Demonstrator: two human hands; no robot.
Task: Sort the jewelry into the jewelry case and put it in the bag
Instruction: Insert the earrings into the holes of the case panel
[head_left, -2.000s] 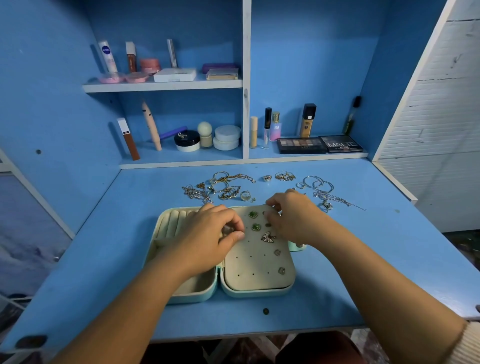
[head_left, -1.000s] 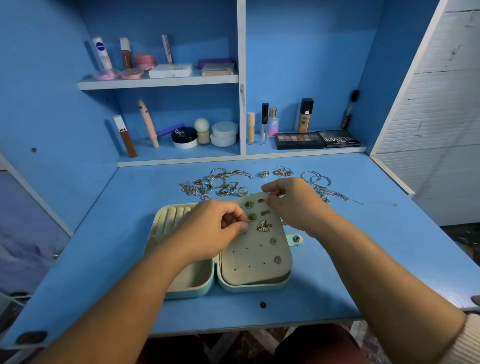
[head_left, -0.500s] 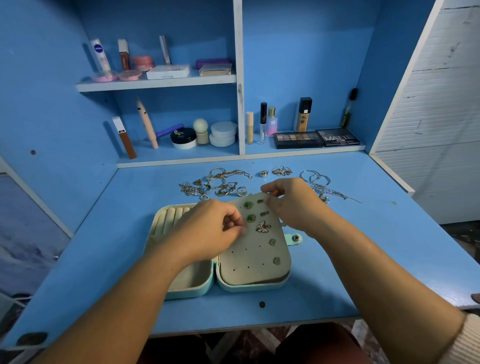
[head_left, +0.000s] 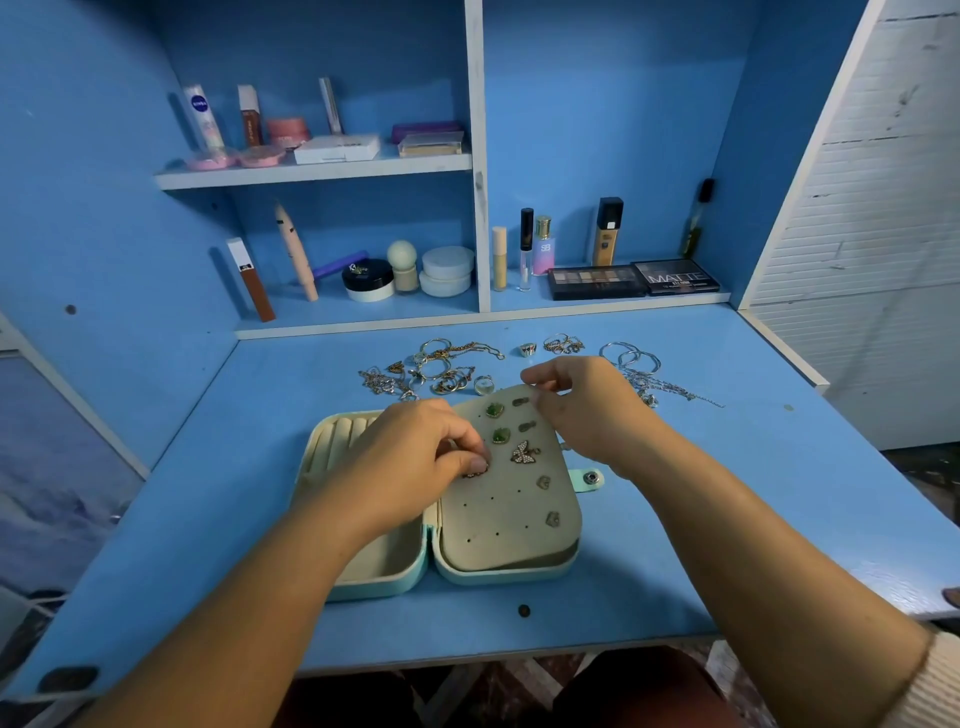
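A mint jewelry case (head_left: 382, 590) lies open on the blue desk. Its beige earring panel (head_left: 506, 525) is lifted at the far edge and carries several earrings, among them two green ones and a butterfly earring (head_left: 524, 452). My left hand (head_left: 410, 462) pinches a small earring against the panel's left side. My right hand (head_left: 582, 402) pinches the panel's far right corner and holds it tilted up. Loose jewelry (head_left: 436, 369) lies behind the case. No bag is in view.
Silver hoops and chains (head_left: 641, 369) lie at the back right of the desk. Shelves behind hold cosmetics, eyeshadow palettes (head_left: 631, 278) and jars. A white panelled wall stands to the right. The case's snap tab (head_left: 589, 478) sticks out on the right.
My right hand has lifted the earring panel's far edge up off the case. My left hand has stayed at the panel's left side, pinching an earring; the view has shifted slightly.
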